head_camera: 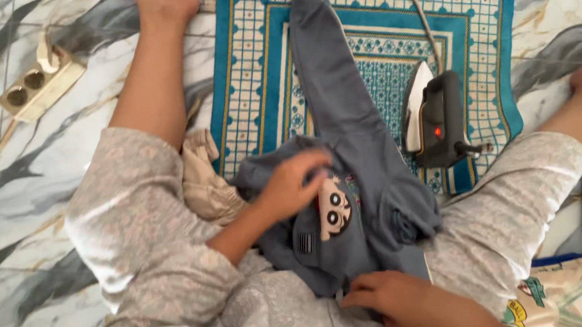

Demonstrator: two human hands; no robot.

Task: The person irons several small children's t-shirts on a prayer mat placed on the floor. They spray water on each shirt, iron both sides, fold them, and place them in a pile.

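A grey-blue sweatshirt (358, 180) lies partly in the person's lap and partly on a blue and cream patterned mat (246, 73), one sleeve stretched straight up the mat away from the person. A cartoon face patch (335, 209) shows on its front. Left hand (295, 183) rests flat on the bunched fabric just left of the patch, fingers spread, pressing not gripping. Right hand (394, 301) sits at the lower hem near the body, fingers curled on the cloth edge; whether it pinches the fabric cannot be told. A black iron (435, 119) stands on the mat just right of the sleeve, red light on. A beige garment (205, 181) is crumpled beside the left forearm. A power strip (38, 80) lies on the marble floor (14, 198), far left.
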